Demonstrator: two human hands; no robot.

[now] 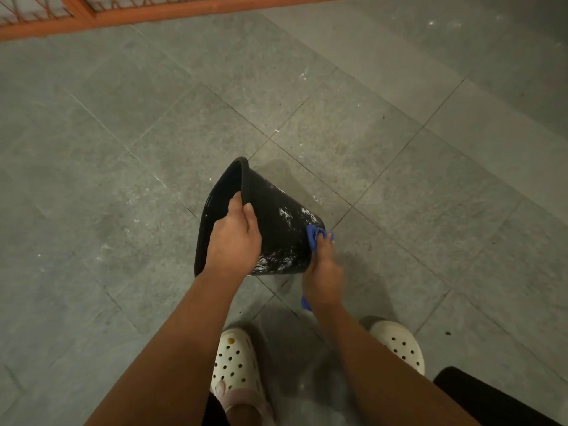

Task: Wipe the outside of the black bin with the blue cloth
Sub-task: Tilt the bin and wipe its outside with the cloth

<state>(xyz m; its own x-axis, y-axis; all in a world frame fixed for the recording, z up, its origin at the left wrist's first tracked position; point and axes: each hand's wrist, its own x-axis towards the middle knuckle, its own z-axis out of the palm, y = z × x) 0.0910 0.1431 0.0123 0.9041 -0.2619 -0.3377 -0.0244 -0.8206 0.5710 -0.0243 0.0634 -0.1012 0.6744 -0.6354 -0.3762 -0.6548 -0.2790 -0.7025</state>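
Bin (276, 222), black, tipped on side on grey tiled floor (123, 149), mouth facing left, white smears on outer wall. Left hand (235, 238) clamps rim, thumb outside, fingers curled inside. Right hand (322, 272) presses blue cloth (313, 236) against base edge, fingers wrapped round it. I see open floor all round; white clogs (236, 361) just behind; orange railing (92, 13) far off.

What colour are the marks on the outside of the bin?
White, smeared marks on the black bin, seen in the head view.
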